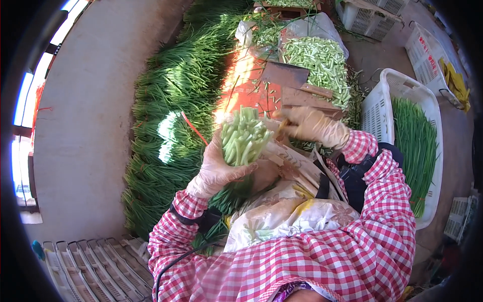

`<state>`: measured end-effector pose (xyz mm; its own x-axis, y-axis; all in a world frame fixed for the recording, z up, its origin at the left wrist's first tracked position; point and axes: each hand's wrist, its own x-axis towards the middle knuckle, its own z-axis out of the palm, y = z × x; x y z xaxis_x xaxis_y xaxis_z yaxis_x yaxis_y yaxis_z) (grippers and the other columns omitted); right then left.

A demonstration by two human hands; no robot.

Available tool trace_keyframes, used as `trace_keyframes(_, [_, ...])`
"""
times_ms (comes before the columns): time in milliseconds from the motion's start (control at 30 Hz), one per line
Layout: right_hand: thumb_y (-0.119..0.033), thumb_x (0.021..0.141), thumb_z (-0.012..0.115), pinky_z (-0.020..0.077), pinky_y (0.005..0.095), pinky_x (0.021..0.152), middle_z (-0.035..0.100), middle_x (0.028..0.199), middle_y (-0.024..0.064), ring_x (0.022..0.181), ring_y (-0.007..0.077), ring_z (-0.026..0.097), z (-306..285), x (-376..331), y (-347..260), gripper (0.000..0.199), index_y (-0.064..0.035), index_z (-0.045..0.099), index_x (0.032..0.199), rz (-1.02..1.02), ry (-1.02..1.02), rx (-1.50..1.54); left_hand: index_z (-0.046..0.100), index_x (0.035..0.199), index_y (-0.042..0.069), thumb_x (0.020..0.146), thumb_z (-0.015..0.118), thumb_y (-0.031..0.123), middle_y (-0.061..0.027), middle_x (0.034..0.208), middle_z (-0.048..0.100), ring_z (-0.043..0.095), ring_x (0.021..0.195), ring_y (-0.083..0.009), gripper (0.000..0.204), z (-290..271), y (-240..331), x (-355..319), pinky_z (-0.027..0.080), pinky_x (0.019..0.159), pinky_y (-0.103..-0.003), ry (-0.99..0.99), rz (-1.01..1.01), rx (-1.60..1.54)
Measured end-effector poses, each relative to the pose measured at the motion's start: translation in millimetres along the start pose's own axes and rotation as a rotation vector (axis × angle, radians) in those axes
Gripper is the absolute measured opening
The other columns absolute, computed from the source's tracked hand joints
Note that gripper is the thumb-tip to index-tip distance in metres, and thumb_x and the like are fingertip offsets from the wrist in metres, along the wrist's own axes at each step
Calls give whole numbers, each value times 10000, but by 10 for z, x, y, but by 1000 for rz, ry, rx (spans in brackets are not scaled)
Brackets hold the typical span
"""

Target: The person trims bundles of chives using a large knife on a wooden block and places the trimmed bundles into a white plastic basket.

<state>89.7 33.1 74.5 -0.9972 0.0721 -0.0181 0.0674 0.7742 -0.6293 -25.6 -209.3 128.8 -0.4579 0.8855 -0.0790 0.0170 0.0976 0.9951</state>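
My left hand, in a thin pale glove, is wrapped round a thick bundle of garlic chives. The pale cut stem ends point up and away from me; the green leaves hang below my wrist. Just right of the bundle is my gloved right hand, smeared by motion. Its fingers are curled near a small brownish-yellow piece beside the stems, too blurred to name. Beyond it lies a wooden board with a dark flat plate and a short wooden bar.
Piled green chives line the pale wall on the left. Cut stem pieces heap up ahead. A white crate on the right holds long chives. Stacked slatted trays stand at lower left, more crates at far right.
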Motion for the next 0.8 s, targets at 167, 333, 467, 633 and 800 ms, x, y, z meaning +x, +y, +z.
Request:
trace_keyframes(167, [-367, 814, 585, 474, 410, 787, 633, 1030, 117, 925, 306, 606, -62, 326, 1142, 381, -82, 592, 1067, 380, 328, -365, 295, 1361, 28, 582, 822, 63, -74, 1265, 490, 461, 1164, -181, 941, -250, 9, 127, 341, 1016, -324, -37, -139, -123])
trace_keyframes(333, [-443, 788, 599, 473, 437, 772, 612, 1022, 128, 962, 297, 590, 156, 584, 1444, 559, -84, 482, 1199, 635, 236, -652, 375, 1319, 40, 554, 813, 68, -59, 1209, 527, 490, 1121, -183, 882, -408, -64, 320, 366, 989, -322, -44, -187, -160])
trace_keyframes(467, [-509, 756, 622, 484, 425, 725, 614, 931, 130, 888, 282, 609, 207, 594, 1469, 683, -52, 430, 1225, 623, 229, -672, 354, 1332, 32, 559, 808, 70, -63, 1209, 526, 488, 1121, -182, 897, -498, -146, 372, 366, 984, -317, -38, -204, -216])
trace_keyframes(633, [-402, 844, 552, 489, 406, 565, 609, 820, 158, 699, 300, 628, 283, 455, 1962, 583, -18, 386, 1250, 378, 330, -784, 293, 1340, 21, 619, 757, 32, -89, 1184, 525, 519, 1061, -183, 858, -283, -76, 385, 420, 918, -302, 107, -176, 31])
trace_keyframes(800, [-443, 894, 484, 508, 387, 667, 668, 944, 84, 808, 298, 634, -179, 372, 1410, 557, -136, 380, 1348, 420, 438, -265, 169, 1396, -1, 626, 741, 63, -142, 1251, 457, 485, 1110, -216, 961, -129, -144, 175, 387, 962, -317, 328, -18, 223])
